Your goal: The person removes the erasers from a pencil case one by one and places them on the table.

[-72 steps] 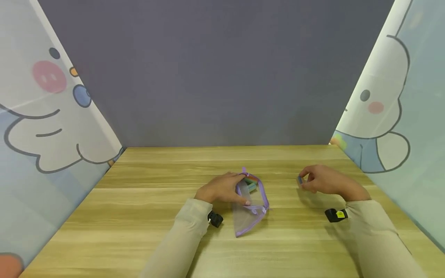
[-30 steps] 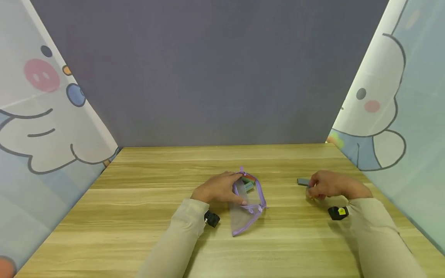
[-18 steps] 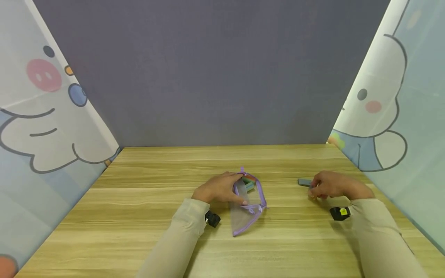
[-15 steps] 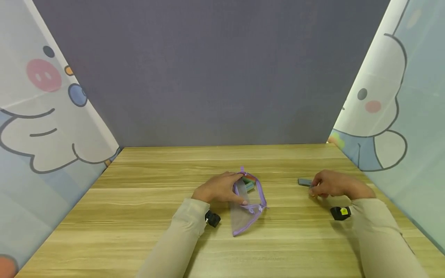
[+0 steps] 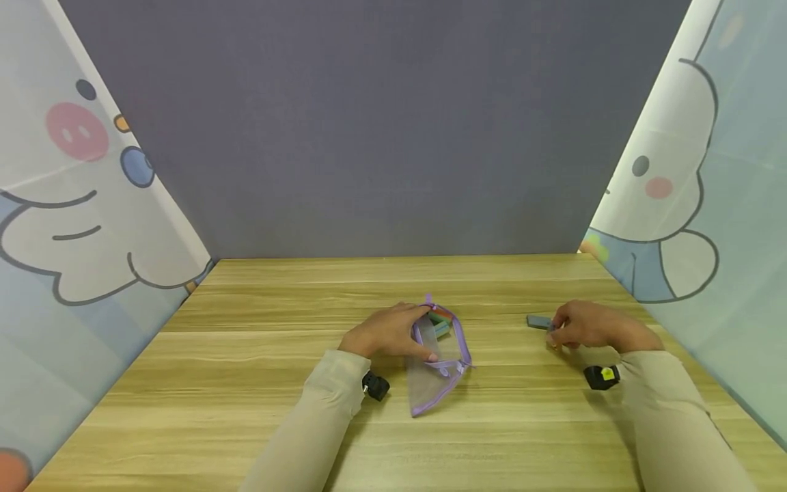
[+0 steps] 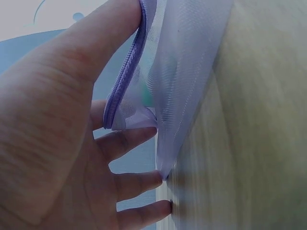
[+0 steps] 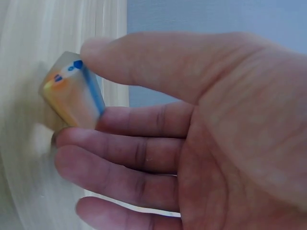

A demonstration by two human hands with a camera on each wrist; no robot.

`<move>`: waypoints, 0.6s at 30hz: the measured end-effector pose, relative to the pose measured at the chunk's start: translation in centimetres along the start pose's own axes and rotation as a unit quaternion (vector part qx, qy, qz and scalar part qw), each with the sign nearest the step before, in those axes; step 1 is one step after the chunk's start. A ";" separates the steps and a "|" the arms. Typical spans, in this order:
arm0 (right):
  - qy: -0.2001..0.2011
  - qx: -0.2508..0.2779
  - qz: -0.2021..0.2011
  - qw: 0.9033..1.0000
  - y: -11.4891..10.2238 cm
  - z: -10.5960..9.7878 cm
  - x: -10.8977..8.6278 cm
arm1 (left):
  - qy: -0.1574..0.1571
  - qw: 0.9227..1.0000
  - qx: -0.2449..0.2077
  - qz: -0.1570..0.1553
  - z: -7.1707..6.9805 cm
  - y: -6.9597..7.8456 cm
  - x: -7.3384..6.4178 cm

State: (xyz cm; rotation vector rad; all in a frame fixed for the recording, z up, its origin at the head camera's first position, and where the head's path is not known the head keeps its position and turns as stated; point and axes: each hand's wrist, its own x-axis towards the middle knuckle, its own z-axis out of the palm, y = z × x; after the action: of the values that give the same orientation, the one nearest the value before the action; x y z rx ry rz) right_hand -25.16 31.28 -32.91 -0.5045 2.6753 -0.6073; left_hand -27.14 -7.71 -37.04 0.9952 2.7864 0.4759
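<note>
My left hand (image 5: 390, 333) holds a translucent mesh zip pouch (image 5: 427, 386) with purple edging at its mouth. In the left wrist view the thumb hooks over the purple zip (image 6: 125, 79) while the other fingers spread behind it. Inside the gaping mouth lie small coloured blocks, among them a pale green one (image 5: 442, 329) and an orange one (image 5: 444, 313). My right hand (image 5: 587, 324) pinches a small block with blue, white and yellow-orange bands (image 7: 72, 91) between thumb and fingertips, low over the table. A flat grey-blue block (image 5: 537, 321) lies at its fingertips.
The wood-grain table (image 5: 277, 424) runs back to a dark grey panel (image 5: 393, 137). Cartoon-printed curtains (image 5: 738, 273) line both sides. A small black wrist camera (image 5: 376, 387) sits on the left wrist, another black camera (image 5: 599, 377) on the right.
My right hand has moved slightly right and nearer from where it held a small block; the grey-blue block now shows on the table beside its fingers. The left hand keeps its hold on the pouch.
</note>
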 end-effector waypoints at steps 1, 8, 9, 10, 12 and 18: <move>-0.001 0.001 0.000 1.000 0.0 0.0 0.0 | 0.001 1.000 0.000 0.000 0.0 0.0 0.0; -0.006 0.001 -0.005 1.000 0.1 -0.1 0.1 | 0.003 1.000 0.001 -0.003 0.1 -0.2 0.0; -0.005 -0.001 -0.002 1.000 0.1 -0.1 0.2 | 0.003 1.000 0.001 -0.003 0.1 -0.2 0.0; -0.004 -0.001 -0.003 1.000 0.1 -0.1 0.2 | 0.004 1.000 0.001 -0.003 0.1 -0.1 0.0; -0.003 -0.002 -0.004 1.000 0.2 0.0 0.2 | 0.005 1.000 0.002 -0.003 0.1 -0.1 0.0; 0.005 -0.003 -0.008 1.000 0.2 0.0 0.1 | 0.006 1.000 0.001 -0.001 0.0 0.0 0.0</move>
State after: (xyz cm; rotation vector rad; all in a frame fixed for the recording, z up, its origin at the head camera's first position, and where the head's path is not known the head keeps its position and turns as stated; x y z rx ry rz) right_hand -25.33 31.43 -33.03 -0.5271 2.6863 -0.6088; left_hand -27.09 -7.72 -37.06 0.9932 2.7984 0.4803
